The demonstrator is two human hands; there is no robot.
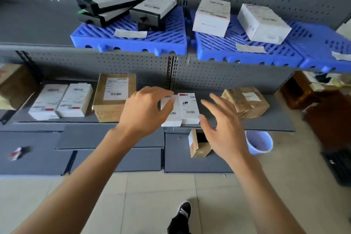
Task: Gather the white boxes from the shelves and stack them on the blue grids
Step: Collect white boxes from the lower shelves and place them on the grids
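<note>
Two flat white boxes (187, 109) lie side by side on the middle grey shelf (266, 121). My left hand (146, 110) reaches over their left edge with its thumb across the left box. My right hand (221, 119) hovers just right of them, fingers spread, touching nothing. Another pair of white boxes (60, 100) lies further left on that shelf. On the upper shelf, two larger white boxes (211, 16) (263, 23) sit on a blue grid (247, 53). A second blue grid (129, 41) carries several black-edged boxes (110, 4).
Brown cardboard parcels (114, 97) (246, 101) flank the white pair on the middle shelf. A small carton (198, 143) lies on the lowest shelf, and a pale blue bin (259, 142) stands on the tiled floor. Dark wooden furniture (322, 108) fills the right side.
</note>
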